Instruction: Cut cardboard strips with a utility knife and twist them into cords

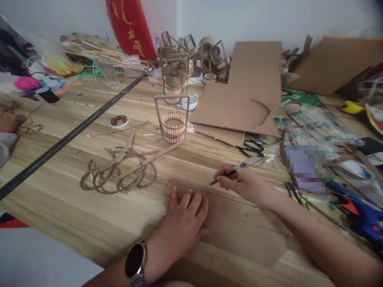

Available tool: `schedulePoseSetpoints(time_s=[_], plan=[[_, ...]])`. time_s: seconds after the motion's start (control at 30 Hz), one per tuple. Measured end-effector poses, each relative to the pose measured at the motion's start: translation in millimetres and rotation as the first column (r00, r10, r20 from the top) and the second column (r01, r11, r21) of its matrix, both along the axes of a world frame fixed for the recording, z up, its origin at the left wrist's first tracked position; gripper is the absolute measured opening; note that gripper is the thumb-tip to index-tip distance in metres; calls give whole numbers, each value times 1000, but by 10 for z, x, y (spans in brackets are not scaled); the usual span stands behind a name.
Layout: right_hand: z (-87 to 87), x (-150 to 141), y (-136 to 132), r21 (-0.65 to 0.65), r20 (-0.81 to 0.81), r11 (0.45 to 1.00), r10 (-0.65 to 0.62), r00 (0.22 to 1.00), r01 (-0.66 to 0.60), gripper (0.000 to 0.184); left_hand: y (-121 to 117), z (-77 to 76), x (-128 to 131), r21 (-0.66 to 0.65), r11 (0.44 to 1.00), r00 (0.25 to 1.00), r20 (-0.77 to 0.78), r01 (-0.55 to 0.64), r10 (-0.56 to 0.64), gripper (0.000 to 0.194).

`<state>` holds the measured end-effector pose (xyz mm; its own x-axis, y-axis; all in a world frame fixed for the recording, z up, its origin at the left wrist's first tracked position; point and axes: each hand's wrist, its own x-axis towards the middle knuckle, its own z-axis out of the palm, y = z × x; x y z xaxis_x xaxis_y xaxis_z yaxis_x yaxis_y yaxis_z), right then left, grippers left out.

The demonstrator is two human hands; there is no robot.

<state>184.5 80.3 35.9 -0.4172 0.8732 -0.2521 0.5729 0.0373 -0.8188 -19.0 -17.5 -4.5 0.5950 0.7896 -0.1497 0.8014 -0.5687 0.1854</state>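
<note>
Fingers spread, my left hand (184,217) presses flat on the left end of a brown cardboard piece (245,231) at the table's front. My right hand (239,181) grips a pen (236,166) between thumb and fingers, its tip pointing left, just beyond the cardboard's far edge. Whether the tip touches anything I cannot tell. Curled cardboard strips (122,173) lie beyond my left hand. A small basket made of short sticks (173,126), with a tall brown square handle, stands upright behind them.
Black scissors (253,147), a yellow-black utility knife (295,193) and a blue glue gun (359,211) lie to the right. Large cardboard sheets (239,103) and more small baskets (209,59) occupy the back. A long dark bar (74,129) crosses the left; another person's hand (8,121) is at the far left.
</note>
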Motion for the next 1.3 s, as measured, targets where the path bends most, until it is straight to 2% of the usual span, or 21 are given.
schedulePoseSetpoints(time_s=[0.27, 0.4, 0.63, 0.73, 0.83, 1.03, 1.17, 1.23, 1.3], plan=[[-246, -790, 109, -23, -146, 996, 85, 986, -90, 9, -23, -78, 7, 89, 996, 1000, 9, -15, 14, 63], [-323, -889, 90, -29, -165, 992, 115, 979, -122, 7, -26, -89, 5, 103, 994, 1000, 10, -26, 25, 65], [-314, -872, 71, -27, -150, 993, 108, 983, -113, 6, -32, -87, 6, 113, 993, 1000, 13, -21, 20, 66], [-325, -770, 53, -40, -144, 993, 102, 984, -108, 7, -31, -83, 4, 106, 994, 1000, 20, -21, 19, 67], [-310, -539, 3, -63, -122, 994, 83, 989, -91, 11, -25, -69, 3, 82, 996, 1000, 24, -19, 17, 67], [-128, 217, -170, -50, -22, 998, 21, 1000, -22, 25, 6, -15, -1, 0, 1000, 1000, 14, -4, 4, 60], [-18, 665, -229, -61, 169, 998, 31, 985, -21, 30, 25, -8, -2, -9, 1000, 1000, 7, 0, 0, 62], [27, 731, -236, -32, 240, 999, 1, 971, 7, 30, 23, -14, 2, -9, 1000, 1000, -1, 2, -2, 62], [57, 651, -243, 23, 223, 998, -69, 972, 66, 30, 13, -25, 8, 3, 1000, 1000, -8, -2, 2, 61]])
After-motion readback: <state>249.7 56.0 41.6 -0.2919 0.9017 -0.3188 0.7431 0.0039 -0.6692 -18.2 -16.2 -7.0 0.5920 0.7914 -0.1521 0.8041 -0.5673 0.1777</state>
